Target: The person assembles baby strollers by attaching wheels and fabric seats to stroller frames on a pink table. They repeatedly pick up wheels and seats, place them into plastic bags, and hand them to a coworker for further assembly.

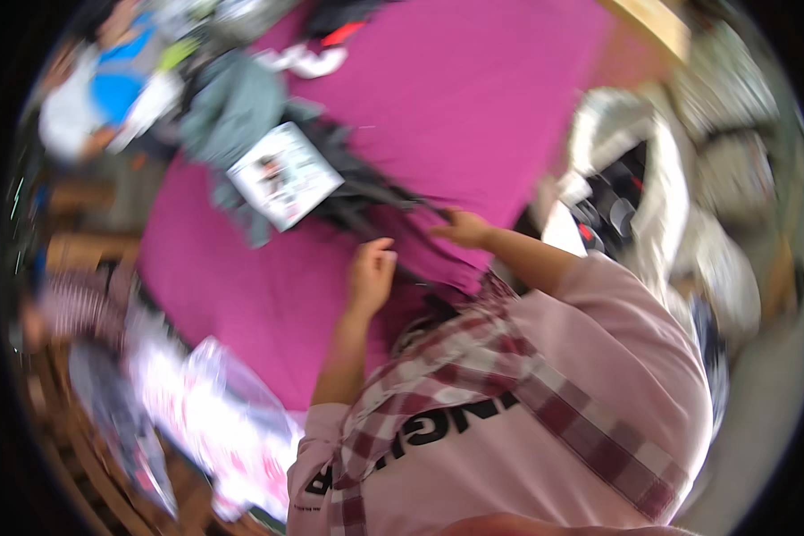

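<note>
A purple-covered table (473, 98) spreads out ahead of me. My right hand (463, 230) pinches the near end of a dark strap-like piece of cloth (380, 189), which stretches back toward the left. My left hand (372, 272) is to the left of it, its fingers curled in and nothing visible in them. Beyond my left hand, a printed white sheet (284, 176) with a picture lies on the dark cloth. Grey-green cloth (237, 107) is heaped just behind the sheet. Motion blurs the cloth, so its exact kind is unclear.
An open white sack (665, 196) with dark items stands at the right, near more full white sacks (724, 80). Clear plastic-wrapped goods (214, 411) lie at the lower left. Another person (107, 98) is at the far left. Black-and-red cloth (339, 27) lies at the table's back.
</note>
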A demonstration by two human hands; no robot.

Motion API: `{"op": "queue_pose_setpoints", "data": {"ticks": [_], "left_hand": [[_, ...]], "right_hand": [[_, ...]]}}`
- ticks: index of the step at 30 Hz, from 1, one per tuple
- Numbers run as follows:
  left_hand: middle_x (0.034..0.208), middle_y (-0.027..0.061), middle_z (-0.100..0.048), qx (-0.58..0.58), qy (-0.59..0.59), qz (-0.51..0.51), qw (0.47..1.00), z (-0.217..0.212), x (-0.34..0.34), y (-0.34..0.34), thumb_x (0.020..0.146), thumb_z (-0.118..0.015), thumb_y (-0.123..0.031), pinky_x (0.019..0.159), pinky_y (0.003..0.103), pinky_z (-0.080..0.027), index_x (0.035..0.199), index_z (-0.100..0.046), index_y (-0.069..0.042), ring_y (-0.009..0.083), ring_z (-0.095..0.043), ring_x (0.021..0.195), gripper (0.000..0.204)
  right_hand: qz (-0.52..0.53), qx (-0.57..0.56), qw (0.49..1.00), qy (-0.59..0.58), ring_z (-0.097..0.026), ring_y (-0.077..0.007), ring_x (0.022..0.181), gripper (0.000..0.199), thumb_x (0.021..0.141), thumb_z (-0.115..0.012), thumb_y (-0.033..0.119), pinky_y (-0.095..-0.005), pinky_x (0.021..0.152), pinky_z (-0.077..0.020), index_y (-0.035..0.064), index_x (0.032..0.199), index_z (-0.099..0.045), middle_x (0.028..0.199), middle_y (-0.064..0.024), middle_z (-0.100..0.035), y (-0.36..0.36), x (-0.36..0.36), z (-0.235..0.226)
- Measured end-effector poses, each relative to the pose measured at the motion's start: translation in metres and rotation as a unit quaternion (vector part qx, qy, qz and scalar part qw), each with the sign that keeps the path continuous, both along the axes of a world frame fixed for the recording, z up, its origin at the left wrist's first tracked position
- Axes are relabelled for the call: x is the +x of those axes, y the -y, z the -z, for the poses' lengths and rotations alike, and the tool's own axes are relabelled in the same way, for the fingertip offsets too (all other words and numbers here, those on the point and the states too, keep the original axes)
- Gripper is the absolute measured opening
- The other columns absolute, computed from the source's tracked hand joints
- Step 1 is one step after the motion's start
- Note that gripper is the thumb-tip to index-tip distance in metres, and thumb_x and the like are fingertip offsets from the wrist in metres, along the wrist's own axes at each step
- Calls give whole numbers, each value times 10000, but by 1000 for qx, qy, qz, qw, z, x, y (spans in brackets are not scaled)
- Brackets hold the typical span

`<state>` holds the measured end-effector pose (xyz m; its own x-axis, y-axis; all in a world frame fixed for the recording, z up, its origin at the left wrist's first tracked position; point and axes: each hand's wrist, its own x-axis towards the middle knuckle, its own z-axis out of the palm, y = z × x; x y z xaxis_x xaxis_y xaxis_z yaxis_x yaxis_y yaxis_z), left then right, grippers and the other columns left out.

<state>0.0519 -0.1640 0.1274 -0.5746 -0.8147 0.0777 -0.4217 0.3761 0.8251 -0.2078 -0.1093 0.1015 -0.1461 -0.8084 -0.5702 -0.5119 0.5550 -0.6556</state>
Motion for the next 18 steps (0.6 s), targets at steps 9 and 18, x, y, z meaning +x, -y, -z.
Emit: {"op": "queue_pose_setpoints", "data": {"ticks": [9, 18], "left_hand": [[1070, 173, -681, 82, -47, 214, 972, 14, -89, -124, 946, -629, -98, 813, 348, -551, 1168, -639, 10, 260, -691, 926, 247], [1115, 165, -692, 121, 122, 158, 972, 40, -153, -142, 964, -582, -89, 846, 327, -544, 1171, -638, 26, 237, -691, 968, 243]], "right_hand": [[235, -132, 957, 110, -708, -179, 775, 305, 912, -640, 263, -337, 707, -569, 20, 1078, -720, 906, -97, -736, -216, -102, 13], [346, -25, 931, -112, -612, -341, 1144, 392, 843, -658, 305, -423, 1002, -480, 109, 1182, -679, 1182, -187, -664, -336, -266, 124]]}}
